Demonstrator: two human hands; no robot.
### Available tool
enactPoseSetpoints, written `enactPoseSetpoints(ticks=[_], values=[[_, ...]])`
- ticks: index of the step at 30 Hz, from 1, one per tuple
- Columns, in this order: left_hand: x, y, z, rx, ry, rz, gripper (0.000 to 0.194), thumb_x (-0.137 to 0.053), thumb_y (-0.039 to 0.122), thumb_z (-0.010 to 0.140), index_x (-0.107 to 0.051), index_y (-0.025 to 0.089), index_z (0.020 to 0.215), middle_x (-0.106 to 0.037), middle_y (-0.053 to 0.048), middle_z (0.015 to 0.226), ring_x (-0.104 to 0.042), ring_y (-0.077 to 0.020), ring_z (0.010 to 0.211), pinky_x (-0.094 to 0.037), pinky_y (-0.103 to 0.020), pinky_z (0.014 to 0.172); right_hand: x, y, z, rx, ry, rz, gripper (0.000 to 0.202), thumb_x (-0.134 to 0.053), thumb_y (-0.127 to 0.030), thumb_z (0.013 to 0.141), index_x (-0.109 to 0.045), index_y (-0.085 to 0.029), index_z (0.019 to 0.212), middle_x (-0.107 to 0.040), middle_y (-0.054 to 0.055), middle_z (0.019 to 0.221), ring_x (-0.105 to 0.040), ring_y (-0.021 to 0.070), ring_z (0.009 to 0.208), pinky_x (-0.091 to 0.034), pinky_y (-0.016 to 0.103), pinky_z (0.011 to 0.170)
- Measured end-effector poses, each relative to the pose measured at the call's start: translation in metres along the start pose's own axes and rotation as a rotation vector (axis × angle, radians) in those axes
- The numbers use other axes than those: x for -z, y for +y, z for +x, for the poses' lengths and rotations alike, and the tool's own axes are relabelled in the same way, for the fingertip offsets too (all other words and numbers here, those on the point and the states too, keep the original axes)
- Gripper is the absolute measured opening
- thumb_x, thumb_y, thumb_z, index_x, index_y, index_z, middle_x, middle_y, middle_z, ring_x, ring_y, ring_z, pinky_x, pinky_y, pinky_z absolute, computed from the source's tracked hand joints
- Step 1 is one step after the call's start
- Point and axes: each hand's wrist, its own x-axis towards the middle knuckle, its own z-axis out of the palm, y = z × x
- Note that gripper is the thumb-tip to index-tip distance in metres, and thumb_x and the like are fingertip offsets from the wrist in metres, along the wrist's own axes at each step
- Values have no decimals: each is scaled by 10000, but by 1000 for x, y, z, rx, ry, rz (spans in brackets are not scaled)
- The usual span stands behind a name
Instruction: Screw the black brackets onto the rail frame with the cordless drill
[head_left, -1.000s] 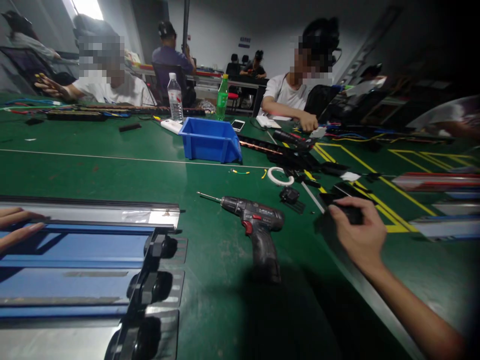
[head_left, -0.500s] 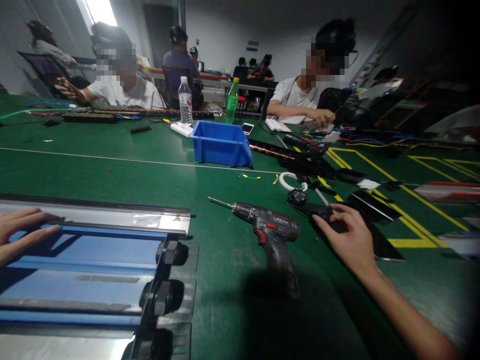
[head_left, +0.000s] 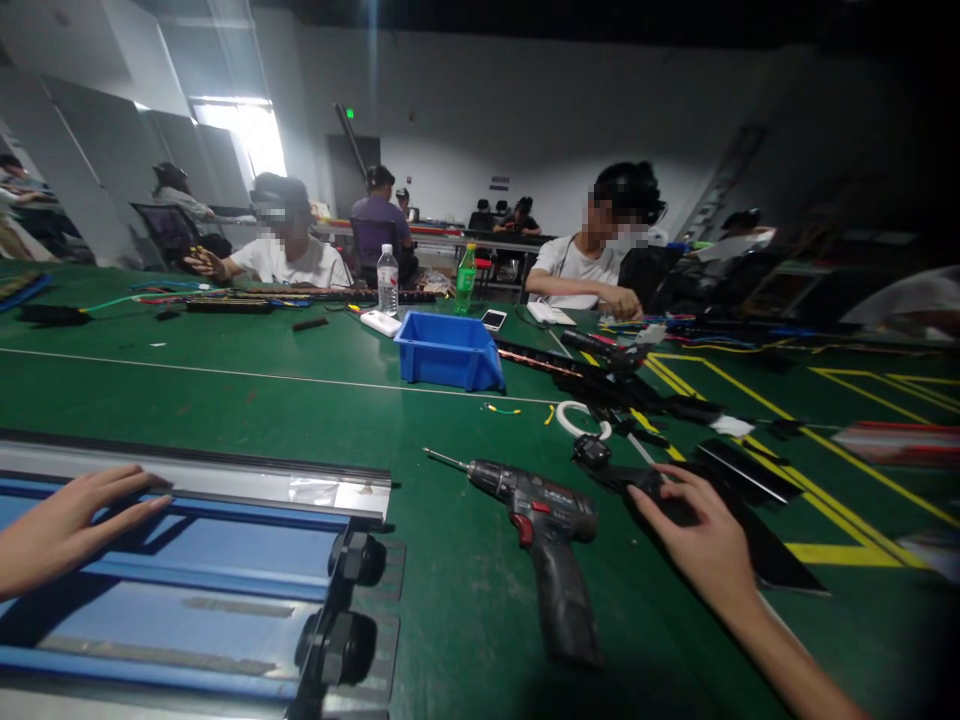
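My left hand (head_left: 94, 515) rests with its fingers stretched out on the upper edge of a blue and silver metal panel (head_left: 217, 540), which has large black nut fittings (head_left: 360, 558) along its right end. On the right, my right hand (head_left: 701, 530) is curled, thumb and fingers bent around something small and dark. What lies between those fingertips is too dark to name. Between my hands a black cordless drill (head_left: 551, 560) with a red trigger lies on its side, its long bit pointing left. Beside my right fingertips are a black coiled piece (head_left: 592, 450) and a white ring (head_left: 574, 412).
On the green table (head_left: 247, 410) stand a blue bin (head_left: 450, 355), a clear bottle (head_left: 388, 282) and a green bottle (head_left: 466, 280). Yellow-green wire pieces (head_left: 502, 409) lie nearer. Black strips (head_left: 746, 470) and yellow tape lines spread right. Two people in white shirts sit opposite.
My view has tilted up, so the table sits lower in the picture. My left hand shows further right along the panel. My right hand stays by the same dark piece.
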Motion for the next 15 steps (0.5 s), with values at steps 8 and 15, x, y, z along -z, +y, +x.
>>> enactPoseSetpoints(ticks=[8, 15], values=[[27, 39, -3, -199, 158, -7, 439, -572, 601, 907, -748, 305, 1178, -716, -58, 1242, -654, -320, 1193, -524, -427, 1052, 5, -5, -4, -96, 69, 123, 302, -732, -509, 827, -574, -251, 842, -690, 87, 1224, -666, 282, 1106, -521, 306, 627], [62, 178, 22, -484, 199, -18, 250, -498, 356, 1043, -663, 200, 1146, -670, -75, 1104, -626, -221, 1030, -484, -318, 937, 4, -3, 0, -143, 194, 228, 336, -761, -508, 790, -606, -242, 923, -715, 79, 1079, -678, 298, 1020, -523, 471, 916]])
